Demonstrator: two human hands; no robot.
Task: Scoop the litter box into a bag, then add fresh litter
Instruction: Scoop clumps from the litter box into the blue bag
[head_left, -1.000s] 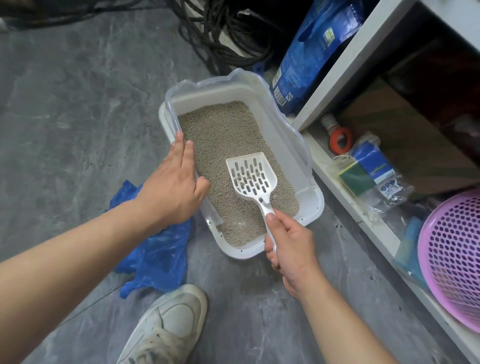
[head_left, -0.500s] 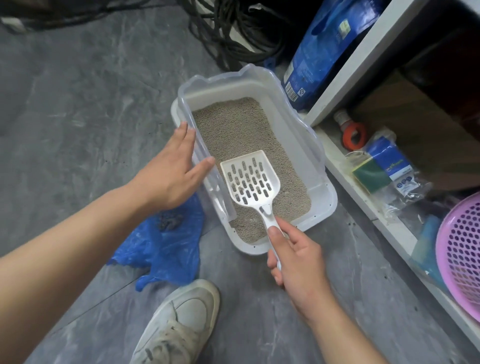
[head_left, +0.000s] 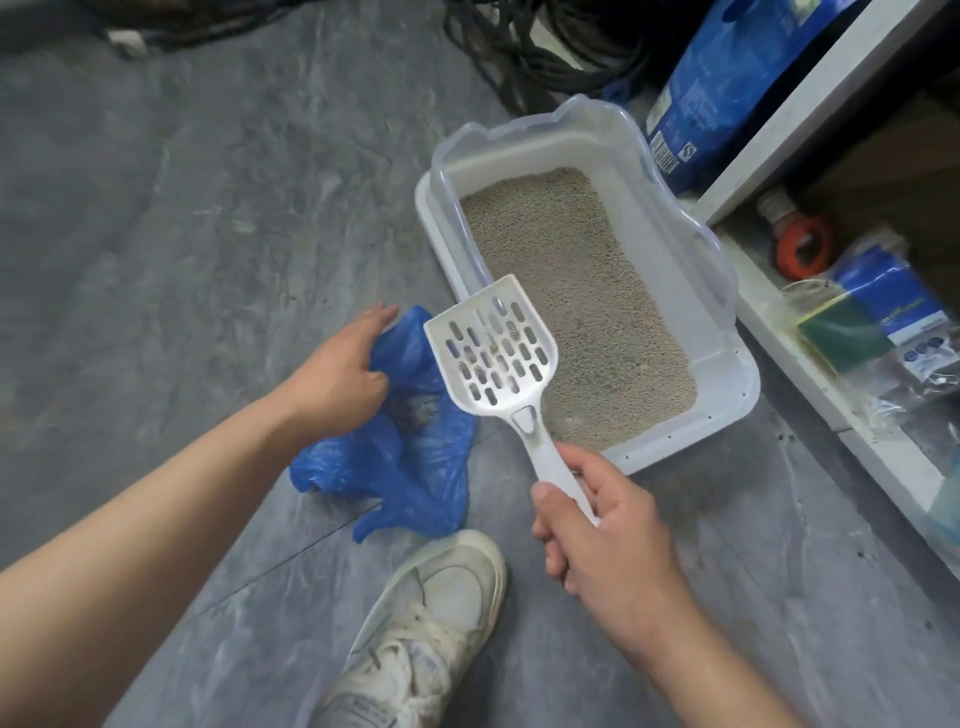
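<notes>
Covering most of the view: grey stone-look floor (head_left: 182, 218), with a white shelf unit (head_left: 810, 104) along the right edge. Litter box (head_left: 727, 384) sits on the floor against the shelf, white tray with a clear raised rim, filled with an even layer of beige litter (head_left: 571, 291). Blue litter sack (head_left: 727, 78) stands upright behind the box, leaning at the shelf. Blue plastic bag (head_left: 410, 467) lies crumpled on the floor just left of the box's near corner, dark clumps visible in its mouth. White shoe (head_left: 431, 613) below the bag. Left hand (head_left: 343, 379) grip is clamped on the bag's upper edge. Right hand (head_left: 602, 530) grip is closed around the handle of the white slotted scoop (head_left: 493, 353), held above the bag's right side and the box's near-left corner, a few crumbs in its slots.
</notes>
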